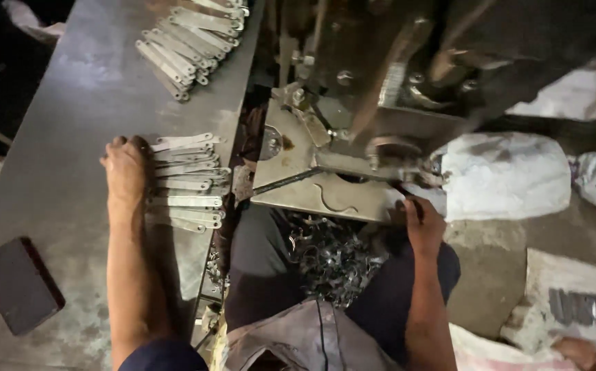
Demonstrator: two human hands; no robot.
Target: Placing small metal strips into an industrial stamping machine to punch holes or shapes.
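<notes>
My left hand (126,172) rests flat on the grey metal table (71,103), fingers against the left ends of a row of flat metal strips (188,182) lying side by side. My right hand (421,223) is at the right edge of the press machine's steel bed plate (311,185), fingers curled near a small part I cannot make out. The dark press machine (408,62) rises behind the plate.
A second fan of metal strips (191,41) lies at the table's far end. A dark rectangular block (17,283) sits near the front left. Metal scrap clippings (332,254) pile between my knees. White sacks (504,175) lie to the right on the floor.
</notes>
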